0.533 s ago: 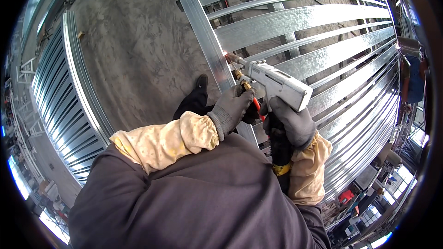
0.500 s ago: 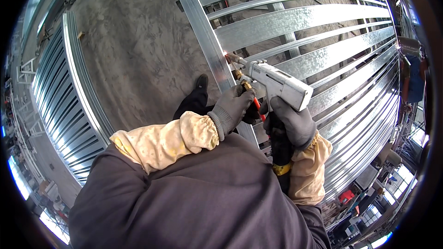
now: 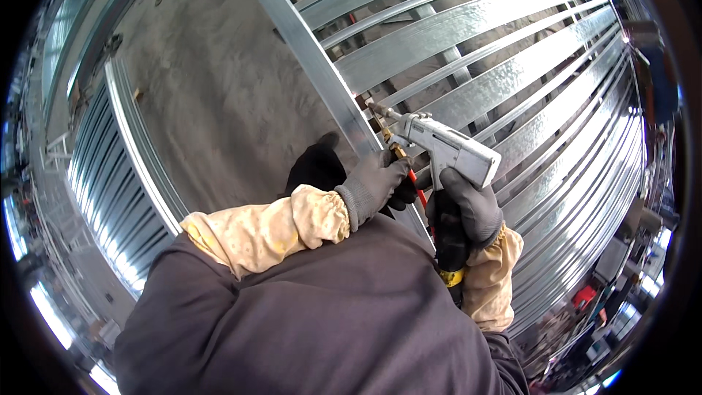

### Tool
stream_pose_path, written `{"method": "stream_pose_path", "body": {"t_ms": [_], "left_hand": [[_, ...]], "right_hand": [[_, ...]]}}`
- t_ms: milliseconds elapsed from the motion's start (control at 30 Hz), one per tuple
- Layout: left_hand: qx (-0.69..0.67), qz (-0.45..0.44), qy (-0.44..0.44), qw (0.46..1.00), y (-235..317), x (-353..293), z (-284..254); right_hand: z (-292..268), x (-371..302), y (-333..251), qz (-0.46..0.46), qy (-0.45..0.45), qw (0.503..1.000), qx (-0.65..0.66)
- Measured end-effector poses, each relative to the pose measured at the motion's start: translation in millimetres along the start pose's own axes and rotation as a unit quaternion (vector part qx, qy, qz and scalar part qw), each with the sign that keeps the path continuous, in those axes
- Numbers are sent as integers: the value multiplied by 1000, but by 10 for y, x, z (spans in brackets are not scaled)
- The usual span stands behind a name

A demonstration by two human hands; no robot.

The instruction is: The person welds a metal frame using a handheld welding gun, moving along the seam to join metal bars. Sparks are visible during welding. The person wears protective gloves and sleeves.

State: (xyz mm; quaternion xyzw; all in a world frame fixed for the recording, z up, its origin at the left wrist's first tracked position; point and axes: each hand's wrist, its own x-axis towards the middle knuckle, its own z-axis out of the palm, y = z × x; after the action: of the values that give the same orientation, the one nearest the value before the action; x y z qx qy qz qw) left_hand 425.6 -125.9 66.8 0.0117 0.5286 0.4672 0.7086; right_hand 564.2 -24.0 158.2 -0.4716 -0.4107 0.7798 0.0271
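While slats (image 3: pixel 439 33) gleam, the right hand's (image 3: pixel 474 208) boxy gun (image 3: pixel 455 150) seems metallic.

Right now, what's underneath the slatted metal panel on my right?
Through gaps in the slatted metal panel, grey floor and a metal crossbar show below. Whatever lies directly beneath the slats is covered, and the gun-shaped tool hides more.
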Motion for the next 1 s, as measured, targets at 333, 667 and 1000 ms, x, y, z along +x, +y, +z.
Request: {"method": "stream_pose_path", "body": {"t_ms": [333,667,1000], "left_hand": [[114,-188,-187,957,554,246,-598],[184,-266,-247,914,844,189,-945],[199,-280,-255,904,915,214,-1020]], "right_hand": [[571,-21,220,-63,159,970,173],[1085,-33,291,-30,195,958,209],[1216,15,276,-21,209,958,198]]}}
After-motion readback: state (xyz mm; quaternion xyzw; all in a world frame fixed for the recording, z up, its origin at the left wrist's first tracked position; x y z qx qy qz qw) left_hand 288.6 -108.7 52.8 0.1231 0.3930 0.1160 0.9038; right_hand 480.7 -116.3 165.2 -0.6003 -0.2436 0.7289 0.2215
